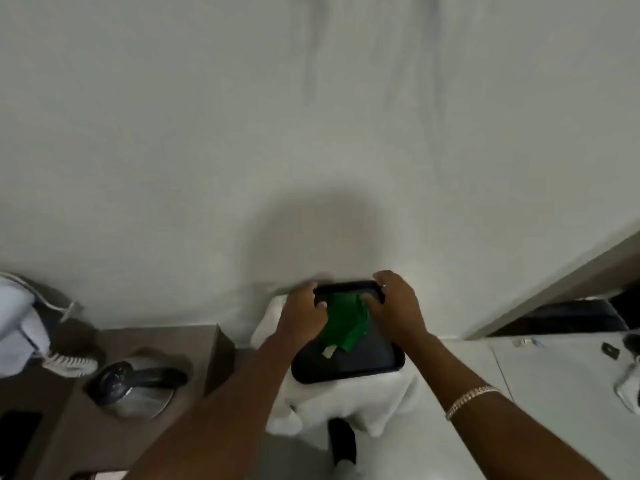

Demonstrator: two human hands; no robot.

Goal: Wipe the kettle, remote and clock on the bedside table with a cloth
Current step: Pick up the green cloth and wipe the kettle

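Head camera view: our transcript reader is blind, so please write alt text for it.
Both hands, left hand and right hand, grip the far end of a black tray with a green cloth on it, resting on a white-draped stand by a white wall. A steel kettle sits on the brown bedside table to the left.

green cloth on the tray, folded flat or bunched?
Bunched. The green cloth lies crumpled in uneven folds on the black tray, between the left hand and right hand.

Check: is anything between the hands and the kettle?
Nothing visible. The kettle sits on the wooden table, left of the left hand. Both hands grip a black tray holding the green cloth; right hand.
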